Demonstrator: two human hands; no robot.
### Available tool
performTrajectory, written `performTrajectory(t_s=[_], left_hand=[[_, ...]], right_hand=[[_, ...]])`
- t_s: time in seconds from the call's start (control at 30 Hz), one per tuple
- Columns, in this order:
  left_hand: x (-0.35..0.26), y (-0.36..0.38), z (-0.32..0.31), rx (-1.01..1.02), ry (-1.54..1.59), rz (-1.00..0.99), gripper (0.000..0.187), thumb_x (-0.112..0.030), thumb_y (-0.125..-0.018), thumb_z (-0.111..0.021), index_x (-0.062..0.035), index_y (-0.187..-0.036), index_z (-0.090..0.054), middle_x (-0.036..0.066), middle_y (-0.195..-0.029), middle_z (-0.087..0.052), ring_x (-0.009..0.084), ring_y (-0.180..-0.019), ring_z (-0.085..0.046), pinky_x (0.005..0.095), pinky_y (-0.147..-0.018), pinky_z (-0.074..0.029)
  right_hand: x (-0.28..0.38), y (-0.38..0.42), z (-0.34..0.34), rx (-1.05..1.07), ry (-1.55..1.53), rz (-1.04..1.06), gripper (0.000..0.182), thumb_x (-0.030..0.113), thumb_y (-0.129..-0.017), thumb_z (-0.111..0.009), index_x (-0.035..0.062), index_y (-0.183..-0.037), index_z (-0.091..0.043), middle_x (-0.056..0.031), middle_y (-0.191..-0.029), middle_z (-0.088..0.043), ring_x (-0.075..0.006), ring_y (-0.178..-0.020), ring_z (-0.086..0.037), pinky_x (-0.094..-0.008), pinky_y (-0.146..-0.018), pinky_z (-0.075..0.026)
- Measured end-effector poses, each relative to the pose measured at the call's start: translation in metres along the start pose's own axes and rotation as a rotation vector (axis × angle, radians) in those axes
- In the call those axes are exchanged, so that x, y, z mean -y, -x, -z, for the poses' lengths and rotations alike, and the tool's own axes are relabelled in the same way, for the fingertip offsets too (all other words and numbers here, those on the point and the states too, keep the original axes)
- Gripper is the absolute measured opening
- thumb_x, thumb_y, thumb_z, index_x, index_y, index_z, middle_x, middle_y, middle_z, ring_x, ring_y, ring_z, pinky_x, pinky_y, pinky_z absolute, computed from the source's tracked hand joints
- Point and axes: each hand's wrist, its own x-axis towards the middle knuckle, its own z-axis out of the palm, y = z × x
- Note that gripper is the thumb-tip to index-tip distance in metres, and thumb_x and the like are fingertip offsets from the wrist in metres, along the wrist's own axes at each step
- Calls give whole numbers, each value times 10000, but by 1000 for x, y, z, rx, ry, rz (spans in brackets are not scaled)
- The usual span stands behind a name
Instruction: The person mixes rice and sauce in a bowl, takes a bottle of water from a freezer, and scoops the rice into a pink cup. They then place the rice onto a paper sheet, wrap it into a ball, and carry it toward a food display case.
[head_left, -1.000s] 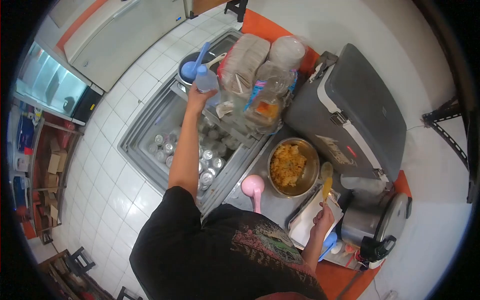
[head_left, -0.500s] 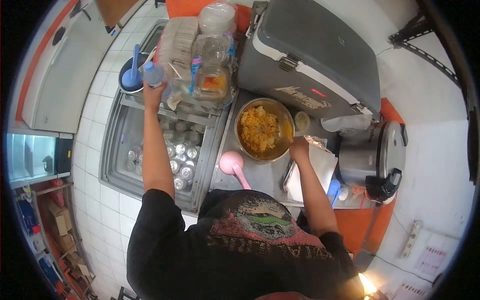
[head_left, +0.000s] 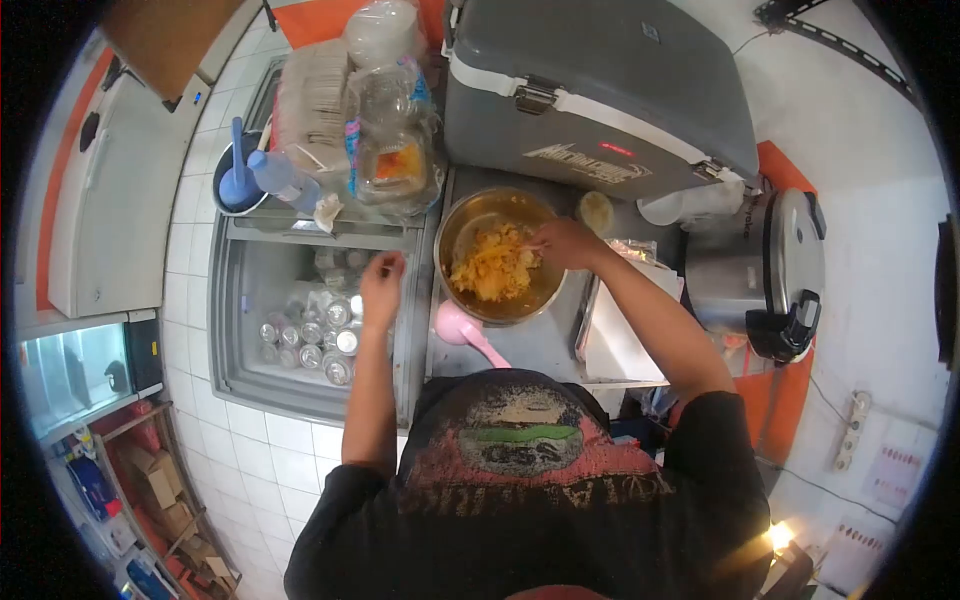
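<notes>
Two bare hands are showing. My right hand [head_left: 572, 245] is reaching over the round metal bowl [head_left: 476, 212], its fingers nearly closed on what is looking like a utensil handle, mostly hidden. My left hand [head_left: 381, 288] is hovering by the freezer [head_left: 226, 330] edge, fingers loosely curled, half open, gripping nothing visible. The rice [head_left: 492, 272], orange-yellow, loose and clumpy, with paler bits, is lying in the bowl on the counter [head_left: 590, 392]; bare metal is gleaming around it. The pink ladle [head_left: 457, 324] is resting just beside the bowl. Labelling: the grey cooler [head_left: 640, 115] is bearing pale, stylised lettering beginning with "M" and a small red badge, too blurred to read; the steel cooker [head_left: 725, 265] is carrying dark lettering ending in "yako"; my shirt [head_left: 520, 440] is displaying broken, illegible print. My fingers are covering part of the rice.
</notes>
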Motion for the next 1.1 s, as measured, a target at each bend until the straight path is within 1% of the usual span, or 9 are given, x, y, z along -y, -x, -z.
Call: performTrajectory(t_s=[0.2, 0.4, 0.5, 0.7, 0.73, 0.8, 0.83, 0.9, 1.1], left_hand=[[-19, 29, -54, 84, 309, 257, 275, -139, -957, -550, 35, -1169, -565, 82, -897, -634, 117, -675, -582, 255, -549, -479], [-19, 21, -51, 118, 241, 303, 201, -110, -953, -567, 12, -1113, -575, 76, -900, -624, 118, -680, -586, 253, -556, -478], [-18, 20, -51, 125, 333, 345, 173, -104, -951, -568, -4, -1092, -577, 74, -922, -618, 126, -694, -596, 261, -570, -490], [-17, 20, -48, 140, 363, 342, 183, -102, -952, -558, -15, -1113, -552, 62, -970, -604, 149, -722, -613, 281, -597, -516], [-19, 20, -48, 147, 403, 363, 189, -108, -951, -560, -17, -1116, -548, 58, -965, -604, 152, -733, -616, 287, -601, -519], [-23, 20, -47, 154, 444, 385, 195, -115, -950, -562, -19, -1119, -545, 54, -960, -605, 155, -744, -620, 293, -606, -521], [-24, 20, -46, 163, 441, 396, 197, -119, -949, -565, -18, -1118, -546, 54, -959, -604, 155, -750, -621, 292, -607, -522], [-25, 21, -46, 175, 436, 409, 200, -123, -948, -567, -18, -1116, -547, 53, -958, -604, 156, -756, -623, 292, -609, -523], [-26, 20, -47, 165, 460, 396, 199, -118, -950, -563, -8, -1116, -548, 50, -943, -604, 146, -737, -617, 289, -611, -526]], right_hand=[[29, 28, 13, -91, 176, -525, 386, 376, -814, -630, 24, -947, -714, -225, -994, -675, -357, -874, -668, -440, -756, -535], [14, 3, -56, 211, 76, -284, 417, 355, -792, -681, -32, -946, -688, -178, -784, -687, -300, -672, -658, -429, -610, -528], [41, 7, -70, 135, -891, -617, 207, 237, -817, -657, 34, -821, -696, 8, -552, -461, -92, -474, -418, -311, -399, -357], [28, 19, -70, -20, -1414, -794, 197, 233, -824, -627, 48, -797, -688, 51, -532, -329, -100, -423, -230, -280, -423, -276], [24, 23, -64, -19, -1413, -792, 197, 233, -824, -627, 48, -797, -688, 51, -532, -329, -100, -423, -230, -280, -423, -276], [19, 28, -53, -96, -1236, -739, 233, 236, -853, -546, 49, -843, -684, -109, -811, -656, -190, -661, -597, -390, -494, -436], [13, 20, -57, -94, -1234, -740, 233, 236, -853, -546, 49, -843, -684, -109, -811, -656, -190, -661, -597, -390, -494, -436], [1, 1, -78, -610, -615, -692, 261, 239, -824, -596, 10, -881, -707, -134, -776, -664, -220, -684, -641, -395, -608, -501], [20, -28, -97, -323, -8, -743, 291, 246, -803, -569, 34, -943, -712, -187, -1073, -675, -350, -982, -660, -449, -804, -542]])
